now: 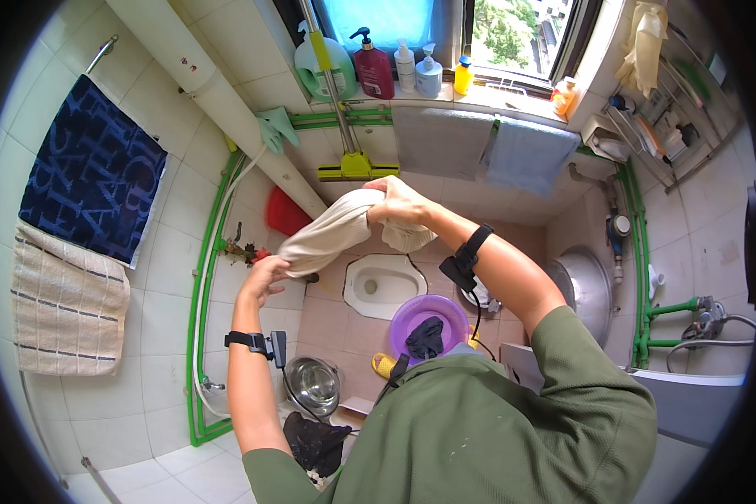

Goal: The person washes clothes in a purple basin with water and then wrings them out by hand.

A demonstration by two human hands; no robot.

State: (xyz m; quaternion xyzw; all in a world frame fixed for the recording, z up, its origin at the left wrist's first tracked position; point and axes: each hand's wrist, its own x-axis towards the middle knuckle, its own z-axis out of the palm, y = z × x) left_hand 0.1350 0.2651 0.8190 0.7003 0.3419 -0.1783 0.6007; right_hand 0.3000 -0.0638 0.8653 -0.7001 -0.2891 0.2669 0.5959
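A beige cloth (332, 231), bunched into a loose roll, stretches between my two hands in mid-air. My right hand (397, 204) grips its upper end, fingers wrapped over it, and a fold hangs down below the wrist. At the lower left end, my left hand (265, 277) is closed on the fabric; part of its fingers is hidden. Beneath the cloth lies a white squat toilet (385, 286) set into the floor. Nearer to me is a purple basin (446, 314) with a dark wet-looking garment (425, 338) in it.
A metal bucket (313, 385) and a black plastic bag (315, 441) are at the lower left. A yellow-green mop (354, 165) leans under the window sill with its bottles. A red bucket (287, 212) stands by the white pipe (218, 105). Green pipes (202, 319) line the walls.
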